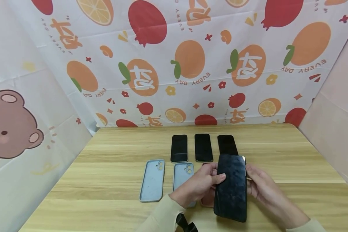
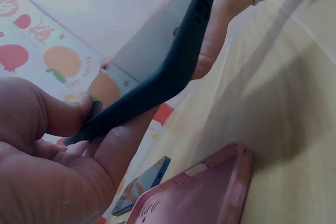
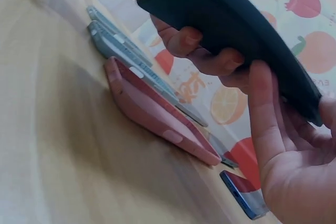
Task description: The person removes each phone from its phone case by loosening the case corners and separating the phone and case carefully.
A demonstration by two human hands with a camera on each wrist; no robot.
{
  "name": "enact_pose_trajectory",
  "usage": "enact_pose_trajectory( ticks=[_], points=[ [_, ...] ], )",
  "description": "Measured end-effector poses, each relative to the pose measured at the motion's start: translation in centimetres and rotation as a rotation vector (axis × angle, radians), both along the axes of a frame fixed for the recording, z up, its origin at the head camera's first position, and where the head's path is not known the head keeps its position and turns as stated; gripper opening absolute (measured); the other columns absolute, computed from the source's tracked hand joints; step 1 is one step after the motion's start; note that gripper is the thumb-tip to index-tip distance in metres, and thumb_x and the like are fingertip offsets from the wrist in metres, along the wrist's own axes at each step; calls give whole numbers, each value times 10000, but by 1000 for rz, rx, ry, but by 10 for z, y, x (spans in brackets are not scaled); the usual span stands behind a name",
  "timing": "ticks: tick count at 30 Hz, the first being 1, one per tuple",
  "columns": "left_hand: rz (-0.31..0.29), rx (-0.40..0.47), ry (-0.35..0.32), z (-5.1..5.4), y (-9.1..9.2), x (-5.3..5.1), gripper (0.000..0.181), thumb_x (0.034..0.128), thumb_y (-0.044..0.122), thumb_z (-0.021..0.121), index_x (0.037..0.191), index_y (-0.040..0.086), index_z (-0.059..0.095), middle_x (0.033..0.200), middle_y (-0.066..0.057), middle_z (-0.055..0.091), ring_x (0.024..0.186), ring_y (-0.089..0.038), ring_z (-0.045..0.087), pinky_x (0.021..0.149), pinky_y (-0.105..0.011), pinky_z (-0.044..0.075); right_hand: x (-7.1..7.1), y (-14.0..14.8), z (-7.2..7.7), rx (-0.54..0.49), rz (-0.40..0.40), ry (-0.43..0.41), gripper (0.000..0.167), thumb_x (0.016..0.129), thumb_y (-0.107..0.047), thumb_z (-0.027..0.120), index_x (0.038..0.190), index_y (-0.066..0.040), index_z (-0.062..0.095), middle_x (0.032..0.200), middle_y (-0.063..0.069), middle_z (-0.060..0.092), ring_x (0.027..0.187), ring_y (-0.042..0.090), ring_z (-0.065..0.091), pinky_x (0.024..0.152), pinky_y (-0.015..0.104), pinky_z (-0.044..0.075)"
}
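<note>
A phone in a dark case (image 1: 231, 188) is held up above the table by both hands, its black screen facing up. My left hand (image 1: 201, 182) grips its left edge, the thumb lying over the screen and fingers underneath. At the upper right edge, my right hand (image 1: 262, 185) holds it, with fingers against the case's back (image 3: 226, 19) in the right wrist view. The left wrist view shows the case's raised rim (image 2: 176, 74) around the reflective screen. Below lies an empty pink phone case (image 2: 199, 195), mostly covered by the left hand and phone in the head view.
Left of the hands lie two light blue phone cases (image 1: 152, 180), the nearer one partly behind the left forearm. Behind them, three black-screened phones (image 1: 203, 147) lie in a row on the wooden table (image 1: 110, 174). A fruit-printed cloth (image 1: 168, 109) hangs at the back.
</note>
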State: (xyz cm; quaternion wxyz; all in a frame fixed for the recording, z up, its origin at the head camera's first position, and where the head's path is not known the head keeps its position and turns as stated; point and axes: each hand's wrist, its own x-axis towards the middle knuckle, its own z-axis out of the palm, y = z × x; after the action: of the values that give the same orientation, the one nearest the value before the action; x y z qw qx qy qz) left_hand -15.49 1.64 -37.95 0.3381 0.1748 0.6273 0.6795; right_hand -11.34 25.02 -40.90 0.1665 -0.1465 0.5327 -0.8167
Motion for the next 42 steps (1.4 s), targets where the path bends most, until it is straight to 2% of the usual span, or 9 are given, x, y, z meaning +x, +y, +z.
enact_pose_trajectory(
  ticks=[5, 10, 14, 18, 23, 28, 34, 38, 42],
  points=[
    [47, -51, -4, 0, -2, 2, 314, 1020, 169, 524, 1311, 50, 523, 1070, -135, 732, 917, -185, 714, 844, -427, 601, 6, 0, -1, 135, -5, -43, 350, 1100, -260, 308, 1223, -108, 598, 1153, 2, 701, 1021, 159, 690, 812, 322, 599],
    [109, -56, 29, 0, -1, 1, 322, 1025, 181, 519, 1310, 34, 509, 1054, -104, 717, 908, -159, 703, 847, -394, 601, 12, 2, 0, 193, 97, -63, 393, 1099, -236, 326, 1299, -2, 571, 1217, 75, 693, 1089, 197, 674, 882, 376, 584],
    [166, -85, 63, 0, -1, 0, 317, 1029, 178, 521, 1302, 17, 509, 1046, -102, 700, 904, -145, 676, 840, -349, 592, 16, 1, -1, 215, 131, -54, 422, 1087, -180, 381, 1375, 123, 438, 1263, 82, 658, 1119, 197, 660, 906, 380, 575],
    [201, -110, 94, 0, -1, -1, 301, 1026, 160, 528, 1281, 0, 522, 1041, -132, 697, 906, -155, 659, 839, -333, 582, 20, 0, 0, 276, 153, -16, 501, 1063, -116, 431, 1397, 230, 291, 1326, 178, 601, 1155, 226, 645, 935, 391, 561],
    [220, -144, 124, -1, -3, -1, 300, 1025, 174, 536, 1276, 9, 532, 1041, -102, 709, 899, -142, 663, 867, -336, 579, 23, -2, 5, 390, 171, -63, 682, 1036, -160, 507, 1488, 165, 113, 1422, 245, 518, 1214, 206, 607, 974, 302, 542],
    [237, -154, 138, -1, -4, -2, 333, 1024, 188, 542, 1299, 1, 524, 1065, -104, 712, 926, -150, 667, 870, -344, 574, 23, -3, 7, 323, 270, -75, 783, 1025, -87, 502, 1524, 73, -79, 1463, 259, 481, 1265, 287, 583, 1022, 298, 511],
    [236, -147, 120, 0, -3, -4, 327, 1024, 212, 540, 1295, 30, 529, 1060, -71, 712, 937, -139, 654, 892, -362, 565, 25, -1, 7, 355, 260, -75, 772, 1028, -122, 501, 1544, 22, -55, 1521, 243, 415, 1299, 266, 556, 1042, 275, 492],
    [229, -83, 78, -1, -5, -4, 282, 1033, 176, 516, 1266, 18, 529, 1055, -107, 703, 914, -166, 669, 865, -403, 587, 26, -1, 7, 402, 248, -45, 801, 1026, -144, 516, 1547, 23, -69, 1537, 303, 344, 1298, 307, 557, 1026, 267, 500],
    [214, -26, 55, -3, -8, -4, 269, 1041, 155, 492, 1256, -4, 521, 1048, -128, 695, 880, -177, 683, 836, -426, 601, 26, -2, 6, 392, 270, 6, 795, 1033, -124, 500, 1545, 24, -89, 1542, 344, 288, 1281, 282, 576, 1013, 251, 506]
  ],
)
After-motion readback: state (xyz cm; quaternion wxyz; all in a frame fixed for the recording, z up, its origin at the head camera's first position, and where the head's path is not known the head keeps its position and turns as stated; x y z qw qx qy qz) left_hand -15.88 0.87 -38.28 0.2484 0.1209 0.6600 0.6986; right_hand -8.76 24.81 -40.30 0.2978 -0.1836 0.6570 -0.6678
